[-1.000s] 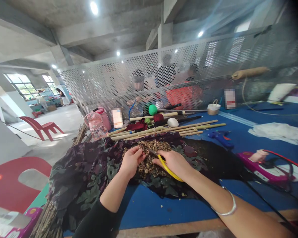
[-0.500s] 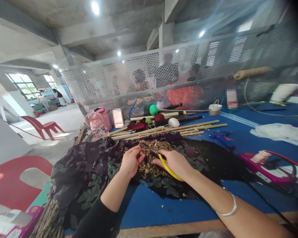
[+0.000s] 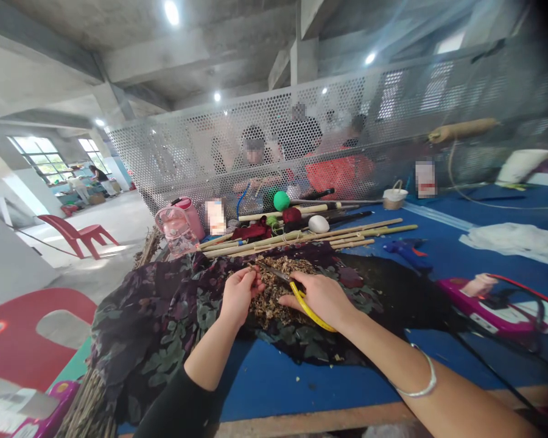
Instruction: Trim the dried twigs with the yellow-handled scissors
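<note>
My right hand (image 3: 320, 295) is closed on yellow-handled scissors (image 3: 296, 292), blades pointing left over a heap of brown dried plant bits (image 3: 278, 292). My left hand (image 3: 238, 292) is closed in a pinch just beyond the blade tips, holding a small stem I can barely make out. The heap lies on a dark flowered cloth (image 3: 164, 322) spread over the blue table (image 3: 274, 383). A silver bangle (image 3: 422, 380) circles my right wrist.
Bamboo sticks (image 3: 310, 237), a green ball (image 3: 282, 201), a white ball (image 3: 318, 224), a pink bottle (image 3: 178, 228) and a blue glue gun (image 3: 406, 250) lie beyond the cloth. A pink device with black cables (image 3: 484, 304) sits right. People sit behind a perforated metal screen (image 3: 256, 146). Red chairs (image 3: 27, 334) stand left.
Both hands stay over the heap. My left hand has shifted slightly back and left, its fingers pinching tighter near the scissor tips. The view has swayed a little.
</note>
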### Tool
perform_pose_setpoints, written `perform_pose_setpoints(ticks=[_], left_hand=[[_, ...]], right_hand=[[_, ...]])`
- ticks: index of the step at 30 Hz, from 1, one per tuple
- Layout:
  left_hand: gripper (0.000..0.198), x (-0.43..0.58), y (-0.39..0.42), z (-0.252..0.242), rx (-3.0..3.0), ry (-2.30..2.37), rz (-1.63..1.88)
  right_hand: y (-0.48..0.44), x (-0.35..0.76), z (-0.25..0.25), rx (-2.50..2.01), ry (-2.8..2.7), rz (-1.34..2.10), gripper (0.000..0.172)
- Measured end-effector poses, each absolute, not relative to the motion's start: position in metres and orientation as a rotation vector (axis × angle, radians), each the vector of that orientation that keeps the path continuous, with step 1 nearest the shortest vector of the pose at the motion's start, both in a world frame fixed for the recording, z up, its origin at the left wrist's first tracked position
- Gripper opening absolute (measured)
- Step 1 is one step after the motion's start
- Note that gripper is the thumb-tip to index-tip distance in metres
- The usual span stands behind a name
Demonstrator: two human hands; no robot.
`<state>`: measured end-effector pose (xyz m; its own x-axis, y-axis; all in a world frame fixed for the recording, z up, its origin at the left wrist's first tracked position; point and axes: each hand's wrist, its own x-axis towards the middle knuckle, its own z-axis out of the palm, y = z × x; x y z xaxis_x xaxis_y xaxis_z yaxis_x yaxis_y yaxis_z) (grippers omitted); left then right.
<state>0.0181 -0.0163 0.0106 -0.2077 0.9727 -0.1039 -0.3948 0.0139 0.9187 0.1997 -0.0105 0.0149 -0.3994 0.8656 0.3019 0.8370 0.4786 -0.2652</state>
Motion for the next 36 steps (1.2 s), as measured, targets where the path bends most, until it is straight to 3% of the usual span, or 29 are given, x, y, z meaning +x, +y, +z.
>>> perform_pose_setpoints(ticks=[13, 21, 36], left_hand=[[0.028, 0.022, -0.015, -0.002, 1.199, 1.127, 1.354], [0.030, 0.024, -0.016, -0.001, 1.068, 1.106, 1.332], [0.031, 0.025, -0.020, 0.002, 1.144, 1.307, 1.388]], right_hand=[[-0.012, 0.199, 0.015, -1.330, -2.331, 0.190, 0.055], [-0.011, 0.197, 0.015, -1.389, -2.361, 0.189, 0.043], [-0.010, 0.199, 0.012, -1.399, -2.332, 0.216, 0.038]])
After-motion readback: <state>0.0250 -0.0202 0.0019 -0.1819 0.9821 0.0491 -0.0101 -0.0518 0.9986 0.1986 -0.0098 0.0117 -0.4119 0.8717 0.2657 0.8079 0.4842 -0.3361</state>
